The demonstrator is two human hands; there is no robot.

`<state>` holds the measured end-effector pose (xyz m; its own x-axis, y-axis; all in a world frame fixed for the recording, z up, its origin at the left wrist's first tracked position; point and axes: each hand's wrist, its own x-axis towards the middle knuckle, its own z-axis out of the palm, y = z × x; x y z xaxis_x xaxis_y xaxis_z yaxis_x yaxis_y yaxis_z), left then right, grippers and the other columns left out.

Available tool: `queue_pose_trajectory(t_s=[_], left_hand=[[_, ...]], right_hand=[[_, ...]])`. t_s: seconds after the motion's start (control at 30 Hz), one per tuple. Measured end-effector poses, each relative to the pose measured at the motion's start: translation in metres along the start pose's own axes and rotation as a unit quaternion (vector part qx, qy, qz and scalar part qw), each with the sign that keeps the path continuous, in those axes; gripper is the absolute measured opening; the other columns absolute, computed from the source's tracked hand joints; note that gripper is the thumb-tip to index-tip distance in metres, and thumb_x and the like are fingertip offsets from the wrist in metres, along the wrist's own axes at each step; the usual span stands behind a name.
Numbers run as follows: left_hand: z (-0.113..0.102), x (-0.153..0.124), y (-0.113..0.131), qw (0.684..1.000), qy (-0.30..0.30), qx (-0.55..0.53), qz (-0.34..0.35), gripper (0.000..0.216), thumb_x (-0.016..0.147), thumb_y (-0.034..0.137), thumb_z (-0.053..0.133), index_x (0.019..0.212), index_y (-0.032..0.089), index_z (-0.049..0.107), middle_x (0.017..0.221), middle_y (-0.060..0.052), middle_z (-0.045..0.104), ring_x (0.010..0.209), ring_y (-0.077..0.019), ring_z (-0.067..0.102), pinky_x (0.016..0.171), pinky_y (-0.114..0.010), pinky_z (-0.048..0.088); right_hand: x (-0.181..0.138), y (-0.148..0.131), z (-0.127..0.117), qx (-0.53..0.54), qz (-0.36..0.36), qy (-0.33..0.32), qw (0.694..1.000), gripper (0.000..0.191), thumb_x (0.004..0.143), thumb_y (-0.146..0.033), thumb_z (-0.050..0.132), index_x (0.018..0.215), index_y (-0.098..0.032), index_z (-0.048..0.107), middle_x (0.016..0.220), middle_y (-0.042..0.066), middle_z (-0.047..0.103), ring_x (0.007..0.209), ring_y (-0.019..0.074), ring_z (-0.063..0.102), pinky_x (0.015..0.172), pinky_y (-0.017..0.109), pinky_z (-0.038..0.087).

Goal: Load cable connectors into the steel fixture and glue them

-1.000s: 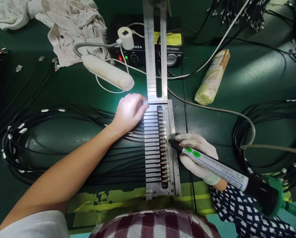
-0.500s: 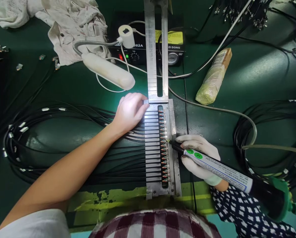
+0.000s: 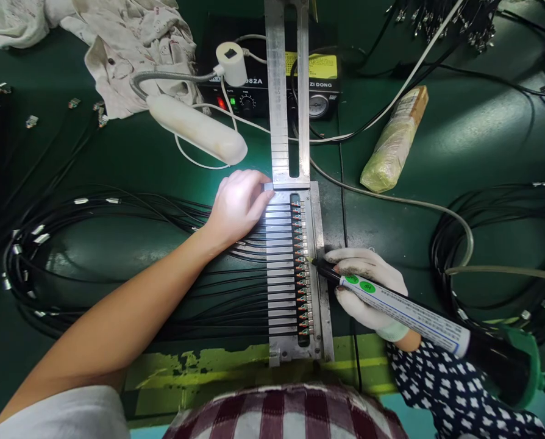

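A metal jig (image 3: 279, 356) lies in front of me, with a row of small connectors (image 3: 303, 274) on black cables set across it. My bare left hand (image 3: 239, 198) grips the jig's upper left corner between thumb and fingers. In a white glove, my right hand (image 3: 368, 292) is closed around a dispensing syringe (image 3: 405, 314) with a white label and a green cap at its back end. The syringe's narrow tip rests at or just over the connectors near the middle of the row; whether it touches is too small to tell.
The jig's slotted lid (image 3: 279, 122) stands open at the far side. Behind it sits a black dispenser controller (image 3: 254, 100). A white lamp (image 3: 197, 128) lights the work from the left. Coiled cables (image 3: 25, 286) lie left, more at right, near a wrapped block (image 3: 394, 140) and an air hose (image 3: 455, 216).
The syringe's body has shifted slightly to the right in my gloved hand, its tip staying at about the same connectors. My left hand keeps its place on the jig.
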<state>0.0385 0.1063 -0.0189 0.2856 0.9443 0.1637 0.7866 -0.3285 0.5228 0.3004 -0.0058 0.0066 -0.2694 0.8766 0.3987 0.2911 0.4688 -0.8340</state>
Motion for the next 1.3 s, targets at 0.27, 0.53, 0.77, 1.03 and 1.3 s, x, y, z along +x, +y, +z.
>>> queue_pose_trajectory(t_s=[0.27, 0.53, 0.77, 1.03, 1.3], left_hand=[[0.0, -0.001, 0.001, 1.0, 0.002, 0.003, 0.0, 0.019, 0.095, 0.035, 0.05, 0.097, 0.02, 0.06, 0.087, -0.006, 0.063, 0.087, -0.0236, 0.057, 0.078, -0.036, 0.041], [0.0, 0.0, 0.0, 1.0, 0.003, 0.001, 0.005, 0.019, 0.094, 0.036, 0.05, 0.097, 0.019, 0.06, 0.086, -0.006, 0.063, 0.087, -0.024, 0.058, 0.077, -0.036, 0.041], [0.001, 0.0, -0.001, 1.0, 0.001, 0.003, -0.001, 0.02, 0.094, 0.036, 0.05, 0.097, 0.02, 0.061, 0.088, -0.006, 0.065, 0.089, -0.0247, 0.058, 0.079, -0.037, 0.042], [0.001, 0.0, -0.001, 1.0, 0.001, -0.001, -0.003, 0.018, 0.094, 0.035, 0.05, 0.097, 0.02, 0.06, 0.091, -0.006, 0.065, 0.093, -0.0248, 0.058, 0.081, -0.037, 0.042], [0.001, -0.001, -0.001, 1.0, 0.003, 0.0, 0.002, 0.019, 0.094, 0.036, 0.05, 0.097, 0.019, 0.059, 0.091, -0.006, 0.064, 0.091, -0.0246, 0.058, 0.079, -0.037, 0.041]], right_hand=[[0.003, -0.001, 0.002, -0.015, 0.0, 0.001, 1.0, 0.02, 0.082, -0.019, 0.074, 0.102, -0.02, 0.069, 0.105, 0.011, 0.074, 0.095, 0.0249, 0.073, 0.084, 0.038, 0.063], [0.003, 0.001, 0.003, -0.017, 0.003, 0.008, 1.0, 0.019, 0.083, -0.02, 0.074, 0.101, -0.02, 0.069, 0.105, 0.01, 0.074, 0.095, 0.0246, 0.073, 0.084, 0.038, 0.063], [-0.002, -0.008, -0.004, -0.038, -0.017, 0.015, 0.999, 0.025, 0.081, -0.019, 0.074, 0.105, -0.021, 0.067, 0.109, 0.011, 0.074, 0.097, 0.0268, 0.073, 0.086, 0.04, 0.063], [-0.009, -0.012, 0.0, -0.037, 0.007, -0.001, 0.999, 0.019, 0.081, -0.021, 0.073, 0.1, -0.021, 0.069, 0.105, 0.011, 0.075, 0.091, 0.0262, 0.074, 0.082, 0.039, 0.063], [-0.005, -0.009, 0.003, -0.028, 0.004, 0.0, 1.0, 0.018, 0.082, -0.021, 0.073, 0.1, -0.021, 0.069, 0.104, 0.01, 0.075, 0.091, 0.0248, 0.074, 0.083, 0.037, 0.064]])
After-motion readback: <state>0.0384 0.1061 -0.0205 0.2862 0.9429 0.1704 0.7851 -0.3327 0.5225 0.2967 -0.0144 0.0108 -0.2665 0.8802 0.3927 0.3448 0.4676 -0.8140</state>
